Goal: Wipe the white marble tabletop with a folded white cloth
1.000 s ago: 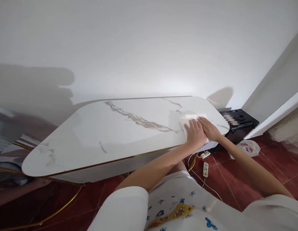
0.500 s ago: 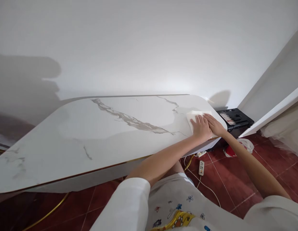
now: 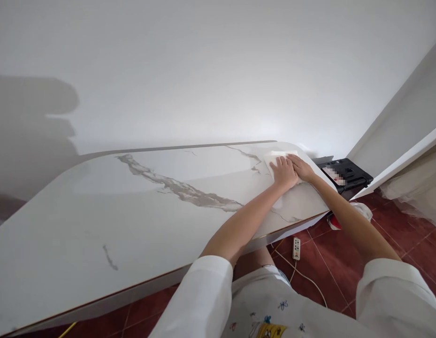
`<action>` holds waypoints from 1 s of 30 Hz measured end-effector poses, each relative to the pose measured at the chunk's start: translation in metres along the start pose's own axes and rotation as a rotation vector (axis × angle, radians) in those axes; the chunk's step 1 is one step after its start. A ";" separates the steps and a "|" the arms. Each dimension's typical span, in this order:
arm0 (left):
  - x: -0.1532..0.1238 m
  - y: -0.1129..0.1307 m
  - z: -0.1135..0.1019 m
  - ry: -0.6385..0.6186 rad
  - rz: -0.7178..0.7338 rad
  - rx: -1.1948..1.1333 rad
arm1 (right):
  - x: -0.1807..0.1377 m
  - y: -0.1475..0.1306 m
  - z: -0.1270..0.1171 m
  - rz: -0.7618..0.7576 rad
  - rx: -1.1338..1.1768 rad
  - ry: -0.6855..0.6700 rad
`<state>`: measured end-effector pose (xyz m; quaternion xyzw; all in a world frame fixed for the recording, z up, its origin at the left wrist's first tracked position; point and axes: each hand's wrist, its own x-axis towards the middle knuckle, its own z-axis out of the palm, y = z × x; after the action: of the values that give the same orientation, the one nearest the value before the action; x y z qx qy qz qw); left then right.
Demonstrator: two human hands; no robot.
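A white cloth [image 3: 278, 156] lies flat on the white marble tabletop [image 3: 161, 206] near its far right corner. My left hand [image 3: 283, 172] presses down on the cloth with fingers stretched flat. Beside it and touching it, my right hand [image 3: 300, 167] lies on the same cloth, fingers flat too. Most of the cloth is hidden beneath both hands; only its far edge shows.
The table has grey veins and a gold-trimmed edge and stands against a white wall. A black device [image 3: 346, 172] sits just past its right end. On the red tile floor lie a white power strip [image 3: 295, 248] with cable and a white bag [image 3: 362, 211].
Both hands have slid the cloth farther away across the tabletop toward the far right corner by the wall. My view has shifted closer over the table.
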<state>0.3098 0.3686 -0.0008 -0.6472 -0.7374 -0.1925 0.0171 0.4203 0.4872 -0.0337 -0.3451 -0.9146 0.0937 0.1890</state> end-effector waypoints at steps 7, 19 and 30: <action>0.034 -0.024 0.006 0.016 -0.032 0.006 | 0.044 0.005 0.013 0.029 0.056 -0.012; 0.076 -0.051 0.008 0.031 -0.090 0.013 | 0.103 0.016 0.026 -0.065 0.032 -0.056; 0.109 -0.053 0.020 0.064 -0.098 0.060 | 0.131 0.040 0.030 -0.096 0.044 -0.059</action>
<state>0.2455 0.4731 -0.0039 -0.6029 -0.7728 -0.1917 0.0507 0.3410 0.6029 -0.0361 -0.2937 -0.9329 0.1148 0.1738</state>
